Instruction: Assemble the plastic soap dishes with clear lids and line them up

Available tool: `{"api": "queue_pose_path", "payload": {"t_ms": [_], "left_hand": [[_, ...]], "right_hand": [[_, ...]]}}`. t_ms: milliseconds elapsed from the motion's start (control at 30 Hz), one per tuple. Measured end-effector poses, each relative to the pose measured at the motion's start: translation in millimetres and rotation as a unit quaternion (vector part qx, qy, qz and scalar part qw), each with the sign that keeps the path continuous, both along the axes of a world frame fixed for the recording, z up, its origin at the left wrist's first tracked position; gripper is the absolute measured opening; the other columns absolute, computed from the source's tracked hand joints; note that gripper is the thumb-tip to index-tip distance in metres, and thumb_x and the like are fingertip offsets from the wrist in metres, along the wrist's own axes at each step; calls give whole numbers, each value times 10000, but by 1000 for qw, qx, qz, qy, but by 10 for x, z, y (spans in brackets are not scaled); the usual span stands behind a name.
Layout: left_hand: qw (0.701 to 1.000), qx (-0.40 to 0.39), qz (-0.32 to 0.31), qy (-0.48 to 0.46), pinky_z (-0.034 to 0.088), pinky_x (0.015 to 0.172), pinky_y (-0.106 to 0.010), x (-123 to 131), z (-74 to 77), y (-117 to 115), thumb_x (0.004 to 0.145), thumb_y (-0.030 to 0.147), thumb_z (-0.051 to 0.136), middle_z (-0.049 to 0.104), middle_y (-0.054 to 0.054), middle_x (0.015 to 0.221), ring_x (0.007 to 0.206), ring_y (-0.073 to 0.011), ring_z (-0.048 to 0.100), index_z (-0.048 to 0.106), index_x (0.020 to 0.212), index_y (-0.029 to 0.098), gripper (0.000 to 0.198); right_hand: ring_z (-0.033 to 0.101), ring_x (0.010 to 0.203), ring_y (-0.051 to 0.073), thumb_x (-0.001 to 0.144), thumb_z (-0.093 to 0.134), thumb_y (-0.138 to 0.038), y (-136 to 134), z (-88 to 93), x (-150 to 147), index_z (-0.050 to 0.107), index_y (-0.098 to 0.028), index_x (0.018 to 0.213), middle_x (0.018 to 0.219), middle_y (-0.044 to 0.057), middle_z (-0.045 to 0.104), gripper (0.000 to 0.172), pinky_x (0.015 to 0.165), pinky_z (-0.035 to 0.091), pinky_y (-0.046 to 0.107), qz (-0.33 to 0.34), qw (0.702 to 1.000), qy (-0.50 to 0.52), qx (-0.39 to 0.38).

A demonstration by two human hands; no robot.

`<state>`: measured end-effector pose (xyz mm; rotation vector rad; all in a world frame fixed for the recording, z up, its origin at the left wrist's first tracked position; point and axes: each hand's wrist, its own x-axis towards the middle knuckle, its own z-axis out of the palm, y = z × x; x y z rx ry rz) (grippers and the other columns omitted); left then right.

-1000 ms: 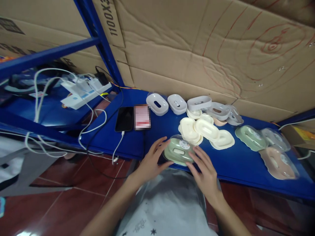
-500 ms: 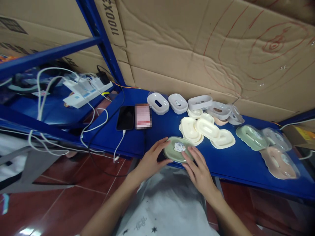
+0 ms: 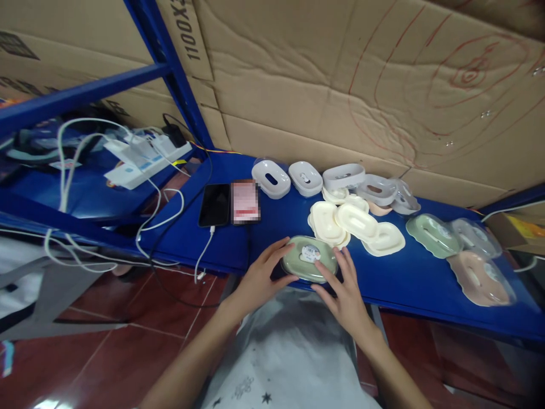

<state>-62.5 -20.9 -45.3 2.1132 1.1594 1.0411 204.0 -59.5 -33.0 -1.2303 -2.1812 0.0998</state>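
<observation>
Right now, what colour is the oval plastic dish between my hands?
The oval plastic dish is pale green, seen in head view.

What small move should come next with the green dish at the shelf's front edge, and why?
Probably slide the green dish back a little, toward the cream ones. The left hand and right hand clasp its two ends, and it sits right at the front lip of the shelf, with bare blue surface just behind it.

Lighting dim and cool, with a blue-violet cast. Glare patches on the red floor tiles [image 3: 51,402] at lower left. Wide-angle bending at frame edges. Soft focus throughout; phone screen [image 3: 245,201] pixelated.
</observation>
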Motion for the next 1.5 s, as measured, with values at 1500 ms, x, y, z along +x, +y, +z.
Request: {"api": "queue_pose_path", "payload": {"t_ms": [1500], "left_hand": [[999, 50, 17, 14, 583, 1145, -431, 67, 151, -71, 1067, 219, 609, 573, -112, 1533, 1365, -237, 647, 587, 1461, 296, 402]], "right_hand": [[682, 1059, 260, 1100, 557, -255, 724, 413, -28, 730, -209, 1317, 1274, 83, 790, 282, 900, 424, 427, -23, 989, -130, 60]]}}
